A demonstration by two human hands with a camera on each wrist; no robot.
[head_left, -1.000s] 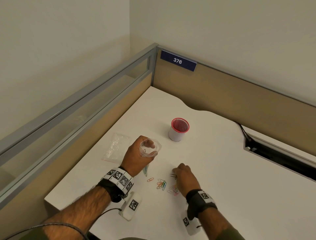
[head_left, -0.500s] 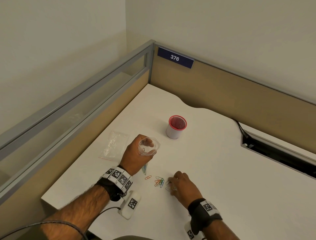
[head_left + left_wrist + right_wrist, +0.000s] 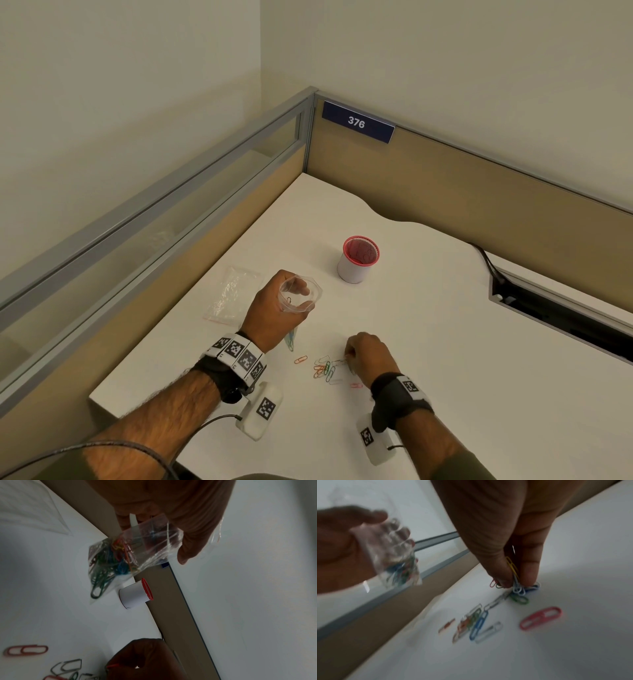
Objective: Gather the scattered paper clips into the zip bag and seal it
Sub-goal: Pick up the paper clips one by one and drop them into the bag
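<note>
Hands (image 3: 366, 354) amid looped wire clips (image 3: 323, 368)

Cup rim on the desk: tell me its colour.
Red, above a white wall, on the cup; the head view shows it best.

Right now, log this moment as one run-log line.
left hand: holds zip bag open, part filled | right hand: pinching paper clips on desk | loose clips remain | bag unsealed
</note>
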